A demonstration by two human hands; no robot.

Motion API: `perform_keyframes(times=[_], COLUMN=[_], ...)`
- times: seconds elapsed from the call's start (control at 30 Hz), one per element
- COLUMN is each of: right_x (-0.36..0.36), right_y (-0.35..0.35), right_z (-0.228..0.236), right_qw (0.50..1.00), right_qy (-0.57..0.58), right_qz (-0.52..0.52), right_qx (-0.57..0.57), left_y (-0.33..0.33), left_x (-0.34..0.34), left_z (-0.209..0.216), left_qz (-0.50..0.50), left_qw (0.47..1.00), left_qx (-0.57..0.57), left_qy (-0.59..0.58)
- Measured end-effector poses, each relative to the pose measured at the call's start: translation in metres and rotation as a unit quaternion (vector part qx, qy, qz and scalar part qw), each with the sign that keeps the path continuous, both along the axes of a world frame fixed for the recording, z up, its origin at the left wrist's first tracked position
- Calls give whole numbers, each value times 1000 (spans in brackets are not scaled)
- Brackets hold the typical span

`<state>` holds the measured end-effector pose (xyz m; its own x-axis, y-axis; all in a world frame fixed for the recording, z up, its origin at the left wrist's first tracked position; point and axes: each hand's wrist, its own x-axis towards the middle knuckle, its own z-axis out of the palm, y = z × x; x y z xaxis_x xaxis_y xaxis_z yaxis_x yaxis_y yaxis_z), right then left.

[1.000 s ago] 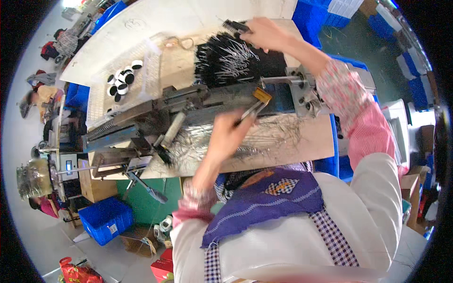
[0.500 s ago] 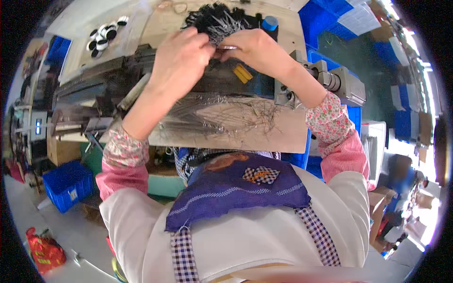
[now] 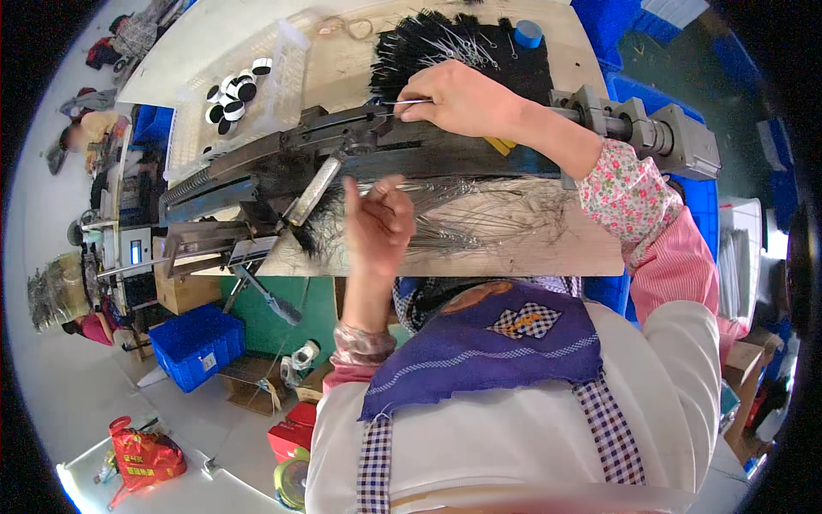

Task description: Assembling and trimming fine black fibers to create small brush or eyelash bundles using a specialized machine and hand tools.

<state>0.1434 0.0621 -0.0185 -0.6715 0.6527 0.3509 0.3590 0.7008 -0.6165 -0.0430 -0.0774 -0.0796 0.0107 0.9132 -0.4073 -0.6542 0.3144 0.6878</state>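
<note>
My right hand point(image 3: 462, 98) is at the black metal machine bar point(image 3: 342, 128) on the bench, its thumb and fingers pinching a thin metal wire point(image 3: 414, 102) whose left end meets the machine's clamp end. My left hand point(image 3: 381, 227) hovers over the near side of the bench, thumb apart from half-curled fingers, with nothing visible in it. Beside it lies a spread of loose thin wires point(image 3: 479, 214). A metal lever handle point(image 3: 315, 190) slants down just left of that hand. Beyond my right hand is a pile of black-bristled wire brushes point(image 3: 445, 43) with looped ends.
A blue round cap point(image 3: 528, 34) stands by the brushes. The translucent basket point(image 3: 287, 86) at far left holds several white-and-black round pieces point(image 3: 229, 94). A grey motor unit point(image 3: 685, 141) ends the machine at right. Blue crates point(image 3: 199, 343) sit on the floor.
My left hand has left the machine beside my right hand and come down toward me over the loose wires. My right hand stays at the machine with the wire. The view has shifted left.
</note>
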Motion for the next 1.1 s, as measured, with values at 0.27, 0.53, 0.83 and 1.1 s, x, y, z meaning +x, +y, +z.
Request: perform_keyframes(times=[0.27, 0.53, 0.83, 1.1], right_x=[-5, -9, 39, 58], right_y=[2, 4, -90, -47], right_z=[-2, -2, -46, -85], right_qw=[998, 1000, 970, 916], right_qy=[-21, -18, -114, -252], right_qz=[-16, -16, -172, -313], right_qx=[-55, 5, 131, 16], left_y=[26, 26, -30, -12], left_x=[-14, 26, -120, -120], left_z=[75, 6, -47, -39], left_qz=[-110, -72, 237, 232], left_qw=[847, 852, 933, 959], left_qx=[68, 204, -55, 27], left_qy=[-516, 477, 264, 161])
